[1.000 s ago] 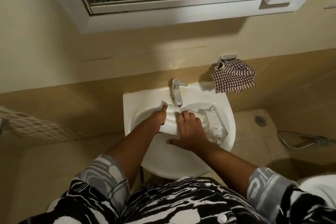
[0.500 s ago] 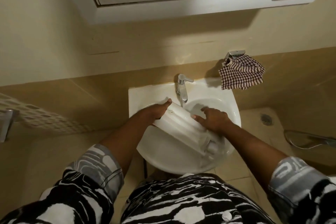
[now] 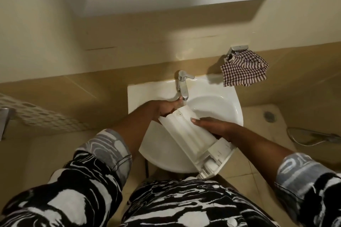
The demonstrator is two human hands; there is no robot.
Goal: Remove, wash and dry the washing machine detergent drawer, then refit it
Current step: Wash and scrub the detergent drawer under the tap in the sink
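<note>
Over the sink (image 3: pixel 232 105), the left hand (image 3: pixel 165 107) grips the detergent drawer (image 3: pixel 191 135) beneath the tap (image 3: pixel 182 86); the right hand (image 3: pixel 215 125), fingers apparently curled, clasps its side.

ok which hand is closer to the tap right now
Left. The left hand holds the far end of the detergent drawer right beside the spout of the tap; the right hand holds the drawer's side further back, toward the person.

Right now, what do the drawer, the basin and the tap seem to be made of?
The detergent drawer is likely white moulded plastic, matte and ribbed. The basin looks like glazed ceramic, glossy white. The tap is shiny metal, perhaps chromed.
</note>
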